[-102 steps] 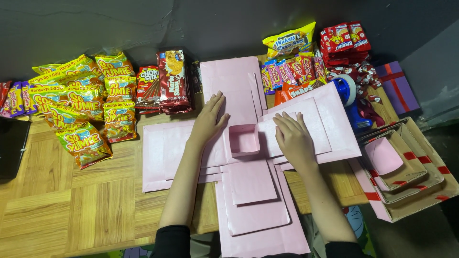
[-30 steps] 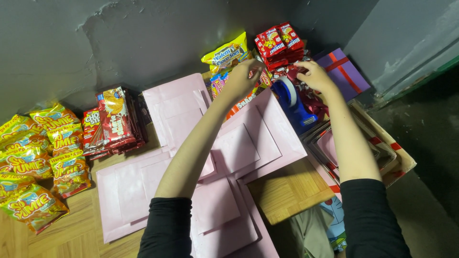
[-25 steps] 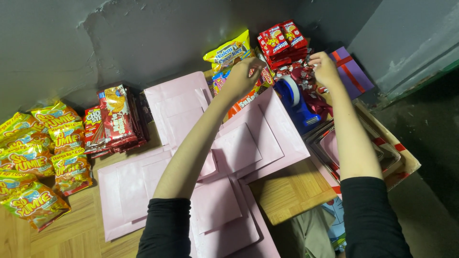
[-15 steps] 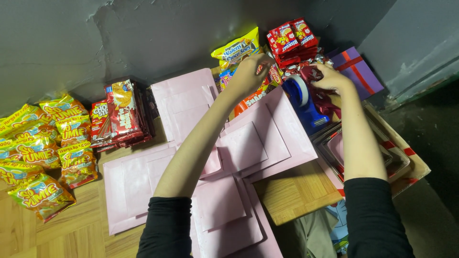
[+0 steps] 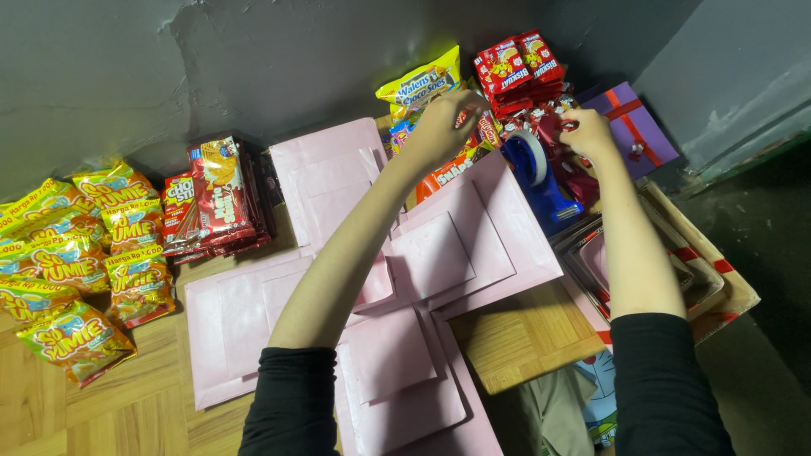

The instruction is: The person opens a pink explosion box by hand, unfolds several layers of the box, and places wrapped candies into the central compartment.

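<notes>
A person is reaching both arms across a wooden table (image 5: 524, 338) toward snack packets piled at the far side. The left hand (image 5: 439, 127) is closing its fingers on a yellow snack bag (image 5: 420, 84), which looks light, crinkly and slippery, best gripped by an edge. The right hand (image 5: 587, 135) is pinching small red packets (image 5: 553, 118) beside a blue tape dispenser (image 5: 541, 177). Flattened pink boxes (image 5: 448, 253) are lying nearer.

You see yellow snack bags (image 5: 76, 253) far left of the pink unfolded box (image 5: 405, 279), dark red packets (image 5: 215, 207) just left of it, a purple gift box (image 5: 632, 127) at its far right.
</notes>
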